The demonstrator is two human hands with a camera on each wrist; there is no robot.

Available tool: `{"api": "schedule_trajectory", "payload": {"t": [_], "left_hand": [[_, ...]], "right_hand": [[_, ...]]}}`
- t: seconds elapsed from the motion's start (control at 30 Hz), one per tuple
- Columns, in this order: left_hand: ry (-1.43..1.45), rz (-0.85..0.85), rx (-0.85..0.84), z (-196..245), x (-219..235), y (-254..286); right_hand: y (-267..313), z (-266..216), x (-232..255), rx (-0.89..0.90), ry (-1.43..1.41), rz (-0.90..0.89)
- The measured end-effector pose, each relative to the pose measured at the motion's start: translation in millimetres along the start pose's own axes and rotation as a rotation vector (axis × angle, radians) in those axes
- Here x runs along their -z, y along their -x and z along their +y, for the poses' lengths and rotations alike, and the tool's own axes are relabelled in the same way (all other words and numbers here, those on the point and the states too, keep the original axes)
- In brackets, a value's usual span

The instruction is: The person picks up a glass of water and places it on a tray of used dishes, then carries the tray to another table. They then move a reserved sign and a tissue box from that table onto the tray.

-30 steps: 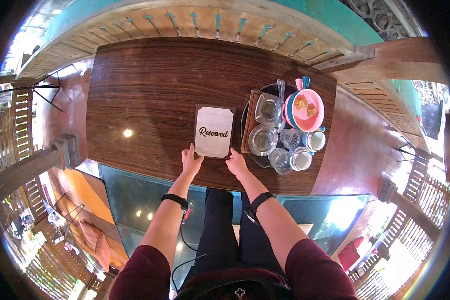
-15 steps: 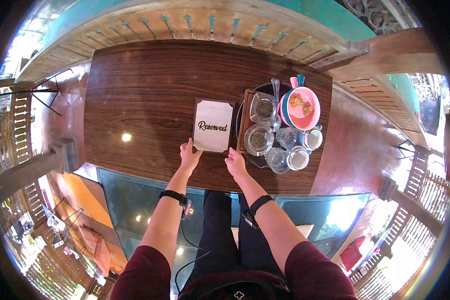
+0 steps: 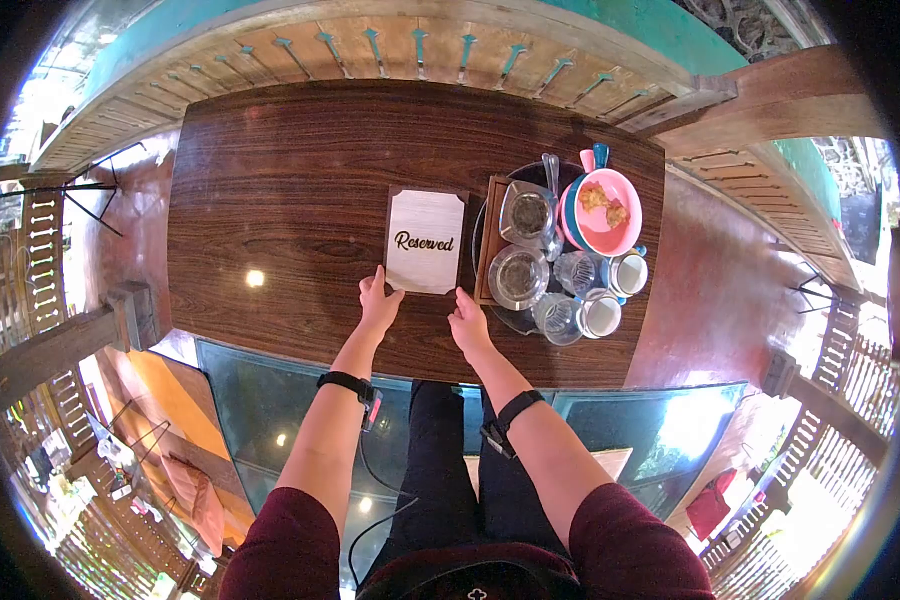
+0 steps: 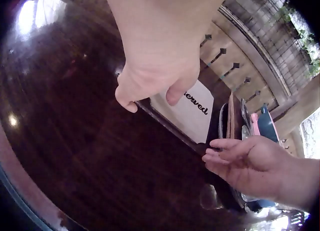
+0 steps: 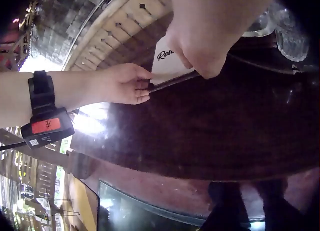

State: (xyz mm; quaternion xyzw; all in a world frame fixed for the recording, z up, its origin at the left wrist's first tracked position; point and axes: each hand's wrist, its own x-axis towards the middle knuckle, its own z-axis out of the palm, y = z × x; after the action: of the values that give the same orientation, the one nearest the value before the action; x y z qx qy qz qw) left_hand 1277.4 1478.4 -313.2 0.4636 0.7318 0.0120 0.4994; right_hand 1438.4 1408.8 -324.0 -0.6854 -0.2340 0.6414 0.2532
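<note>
A white sign (image 3: 426, 215) in a dark frame, lettered "Reserved", lies flat on the brown wooden table (image 3: 280, 190). At its near left corner, my left hand (image 3: 378, 304) touches it, the index finger extended along the side and the thumb by the near edge. My right hand (image 3: 469, 325) has its fingertips against the near right corner. In the left wrist view, the right hand (image 4: 250, 166) shows relaxed fingers at the frame's corner. The right wrist view has the left hand (image 5: 125, 83) touching the opposite corner with nearly straight fingers.
Right of the sign, a dark round tray (image 3: 515, 320) carries a wooden tray (image 3: 491, 245), glassware, mugs and a pink bowl (image 3: 625, 195) with food scraps. A wooden railing (image 3: 350, 50) runs behind the table. Several teal glass panels (image 3: 270, 400) lie below its near edge.
The sign has slid slightly away from me toward the table's far side, and both hands have moved forward with it. The tray and dishes keep their place on the table.
</note>
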Motion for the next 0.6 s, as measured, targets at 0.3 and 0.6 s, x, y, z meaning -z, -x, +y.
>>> {"api": "schedule_trajectory", "payload": {"t": [0.3,0.6], "left_hand": [[0.017,0.058,-0.074,-21.9,-5.6,6.9],[-0.241,-0.119,-0.147,-87.2,6.4,140.1]], "right_hand": [[9.9,-2.1,3.8,-0.002,-0.048,-0.055],[77.8,-17.8,30.5,0.033,0.429,-0.547]]}}
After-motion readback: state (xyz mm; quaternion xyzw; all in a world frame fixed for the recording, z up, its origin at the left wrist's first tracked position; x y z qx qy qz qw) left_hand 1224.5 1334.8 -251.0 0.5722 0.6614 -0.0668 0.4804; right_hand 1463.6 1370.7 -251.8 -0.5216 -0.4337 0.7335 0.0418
